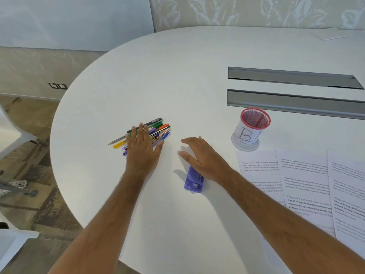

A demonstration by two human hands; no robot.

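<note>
A pile of several pens, markers and a pencil (158, 127) lies on the white table (177, 76). My left hand (142, 149) lies flat over the pile with straight, spread fingers, hiding its middle. My right hand (201, 157) hovers palm down with relaxed fingers, holding nothing, over the far end of a purple stapler (193, 181). A pink mesh pen cup (253, 128) with a white paper label stands upright to the right, and nothing shows inside it.
Several printed sheets (304, 180) overlap at the right near the table edge. Two grey cable slots (292, 78) run across the table behind the cup. A white sheet (331, 34) lies far back right. The table's rounded edge drops to the floor at left.
</note>
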